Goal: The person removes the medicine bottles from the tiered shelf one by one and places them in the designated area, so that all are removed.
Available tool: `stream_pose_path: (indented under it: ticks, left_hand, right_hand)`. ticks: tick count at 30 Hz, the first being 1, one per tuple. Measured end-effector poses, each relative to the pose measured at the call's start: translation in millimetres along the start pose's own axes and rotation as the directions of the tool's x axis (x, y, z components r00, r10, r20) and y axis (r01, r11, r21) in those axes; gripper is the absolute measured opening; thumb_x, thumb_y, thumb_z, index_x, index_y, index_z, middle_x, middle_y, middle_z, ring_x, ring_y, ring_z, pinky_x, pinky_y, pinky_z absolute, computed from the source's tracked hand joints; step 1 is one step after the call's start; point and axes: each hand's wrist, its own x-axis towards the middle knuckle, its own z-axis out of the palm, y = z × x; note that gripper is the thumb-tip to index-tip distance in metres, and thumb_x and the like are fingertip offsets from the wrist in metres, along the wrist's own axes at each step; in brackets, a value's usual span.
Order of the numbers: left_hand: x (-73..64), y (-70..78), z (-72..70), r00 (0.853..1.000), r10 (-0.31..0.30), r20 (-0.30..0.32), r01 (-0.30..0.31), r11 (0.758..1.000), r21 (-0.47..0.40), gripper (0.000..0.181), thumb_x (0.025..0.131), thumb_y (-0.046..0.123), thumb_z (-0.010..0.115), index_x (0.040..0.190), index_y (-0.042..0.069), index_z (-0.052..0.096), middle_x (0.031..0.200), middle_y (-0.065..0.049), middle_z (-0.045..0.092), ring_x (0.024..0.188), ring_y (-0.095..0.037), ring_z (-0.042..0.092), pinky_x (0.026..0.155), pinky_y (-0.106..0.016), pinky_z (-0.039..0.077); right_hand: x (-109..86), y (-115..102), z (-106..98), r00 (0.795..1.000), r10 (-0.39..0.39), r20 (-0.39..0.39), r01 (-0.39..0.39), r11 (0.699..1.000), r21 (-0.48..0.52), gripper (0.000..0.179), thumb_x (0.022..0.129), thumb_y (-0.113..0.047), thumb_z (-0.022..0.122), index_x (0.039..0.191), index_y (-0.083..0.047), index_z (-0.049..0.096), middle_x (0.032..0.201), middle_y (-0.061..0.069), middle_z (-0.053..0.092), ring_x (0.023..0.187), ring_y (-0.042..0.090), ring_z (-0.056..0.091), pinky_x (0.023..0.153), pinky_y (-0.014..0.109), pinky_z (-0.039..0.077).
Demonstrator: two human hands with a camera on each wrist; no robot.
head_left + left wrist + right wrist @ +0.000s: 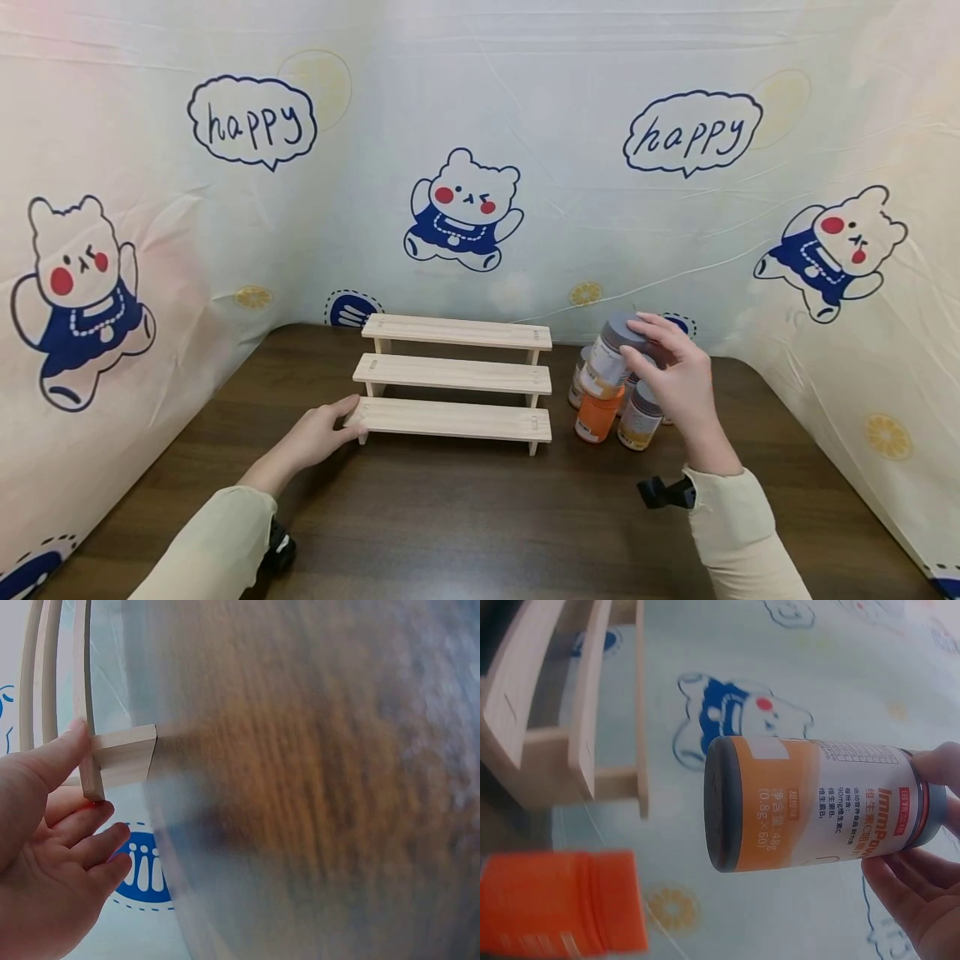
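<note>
At the left end of a three-tier wooden step rack (450, 419), my left hand (318, 433) pinches the lowest board, thumb on one face and fingers on the other, as the left wrist view shows. My right hand (678, 375) holds a vitamin C tablet bottle (606, 362) by its grey lid, tilted. Its white and orange label (817, 802) faces the right wrist camera. In the head view the held bottle overlaps an orange bottle (597, 417) standing on the table. Beside that stands a grey-lidded bottle (640, 421).
More bottles stand behind the orange one, partly hidden, including one at its left (576, 387). The dark wooden table (465, 517) ends at a printed cloth backdrop (555, 200) at the back and both sides. A black wrist strap (666, 492) sits at the right cuff.
</note>
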Motion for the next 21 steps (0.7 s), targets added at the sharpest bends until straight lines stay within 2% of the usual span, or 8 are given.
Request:
stream_pose_path:
  ticks: [2,6,10,21]
  left_hand:
    - [-0.3,0.2,0.0,1.000,0.012,-0.008,-0.012,1.000,0.006,0.066,0.089,0.032,0.060,0.132,-0.013,0.039,0.132,-0.031,0.039,0.119,-0.044,0.040,0.094,-0.055,0.035]
    - [-0.8,0.3,0.5,0.999,0.027,-0.020,-0.027,1.000,0.011,0.069,0.089,0.037,0.060,0.131,-0.013,0.040,0.131,-0.032,0.040,0.117,-0.045,0.041,0.092,-0.055,0.036]
    - [-0.5,0.4,0.9,1.000,0.009,-0.012,-0.009,1.000,-0.006,0.067,0.088,0.032,0.062,0.133,-0.012,0.039,0.133,-0.030,0.039,0.119,-0.044,0.040,0.094,-0.055,0.035]
    - [1.9,-1.3,0.9,1.000,-0.013,0.010,0.013,1.000,-0.001,0.064,0.090,0.027,0.061,0.134,-0.012,0.037,0.135,-0.030,0.038,0.121,-0.043,0.039,0.095,-0.054,0.034]
  right_hand:
    - [-0.1,5.1,-6.7,0.999,0.012,-0.031,-0.013,1.000,-0.026,0.029,0.080,0.007,0.066,0.109,0.011,0.062,0.121,0.022,0.054,0.101,0.000,0.050,0.084,0.015,0.044]
    - [0.5,29.0,-20.2,0.995,0.032,-0.090,-0.035,0.999,-0.038,0.032,0.078,0.008,0.068,0.109,0.009,0.063,0.120,0.019,0.055,0.098,0.000,0.052,0.082,0.012,0.043]
    - [-0.1,50.6,-32.6,0.988,0.068,-0.137,-0.077,0.995,-0.061,0.033,0.078,0.003,0.070,0.111,0.004,0.065,0.120,0.013,0.056,0.098,0.002,0.053,0.082,0.012,0.043]
    - [-7.4,69.0,-59.8,0.964,0.152,-0.220,-0.181,0.976,-0.121,0.031,0.081,-0.003,0.068,0.112,0.004,0.064,0.119,0.009,0.056,0.100,0.004,0.052,0.083,0.012,0.043]
